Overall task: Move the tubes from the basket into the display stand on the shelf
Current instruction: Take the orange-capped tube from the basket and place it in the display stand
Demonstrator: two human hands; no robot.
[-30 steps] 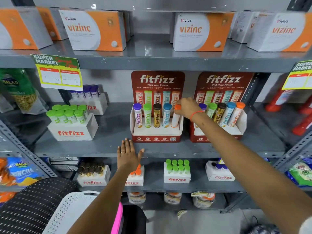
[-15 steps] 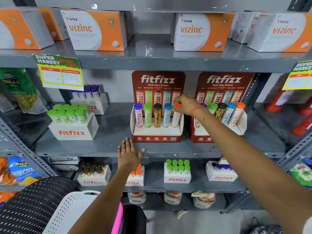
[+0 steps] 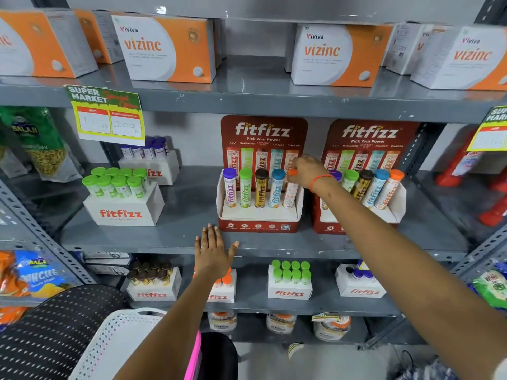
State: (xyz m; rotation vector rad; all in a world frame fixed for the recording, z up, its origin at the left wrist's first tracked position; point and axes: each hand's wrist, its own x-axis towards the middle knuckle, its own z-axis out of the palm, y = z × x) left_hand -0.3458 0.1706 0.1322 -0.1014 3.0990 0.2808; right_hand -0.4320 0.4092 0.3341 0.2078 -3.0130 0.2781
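Orange-capped cylindrical tube (image 3: 290, 192) seemingly pinched in right hand's (image 3: 307, 171) grip; left hand (image 3: 213, 250) flat, spread wide.

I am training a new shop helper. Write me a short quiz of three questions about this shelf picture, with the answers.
1. True or false: the right hand is at the orange-capped tube in the left display stand.
2. How many tubes stand in that stand?
3. The left hand is: A) holding a tube B) flat on the shelf edge C) in the basket

Key: 1 true; 2 five; 3 B
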